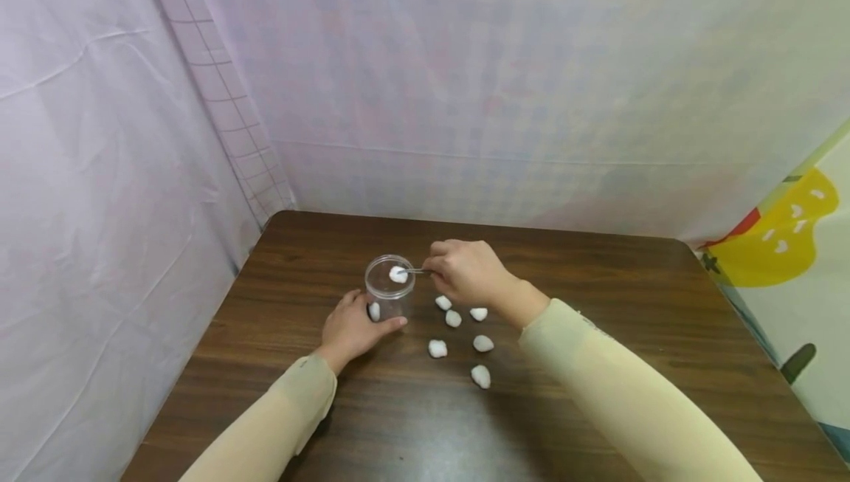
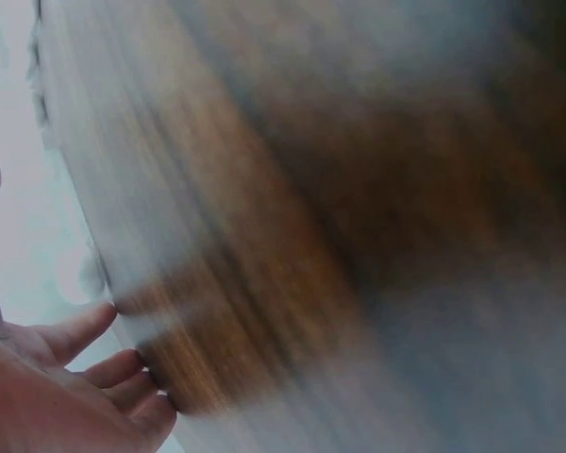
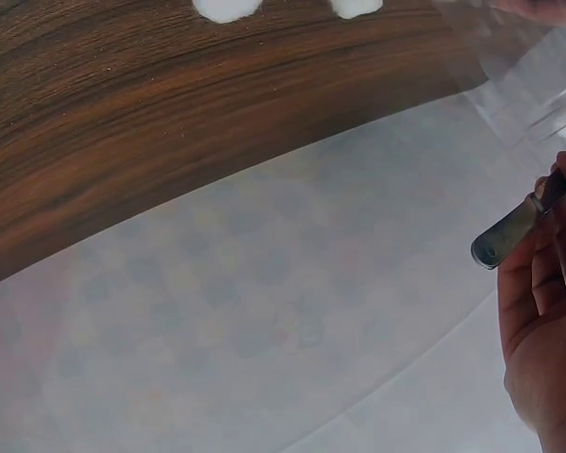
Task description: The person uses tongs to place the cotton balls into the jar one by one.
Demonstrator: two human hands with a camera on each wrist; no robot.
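Observation:
A clear plastic jar [image 1: 390, 294] stands lidless on the brown table, with a white cotton ball [image 1: 375, 311] showing low through its left side. My left hand [image 1: 356, 328] holds the jar near its base, thumb along the front and fingers at the left. My right hand [image 1: 468, 272] grips metal tweezers [image 1: 416, 271], whose rounded end [image 3: 509, 231] sticks out of the hand in the right wrist view. At the tweezers' tips a cotton ball [image 1: 398, 274] is pinched, overlapping the jar's mouth. The left wrist view shows the left fingers [image 2: 123, 368] but mostly blurred wood.
Several loose cotton balls [image 1: 453, 318] lie on the wooden table [image 1: 598, 305] right of the jar, below my right hand and forearm. Pale cloth curtains [image 1: 491, 98] hang behind the table and along its left side. A yellow patterned cloth [image 1: 777, 238] is at the right.

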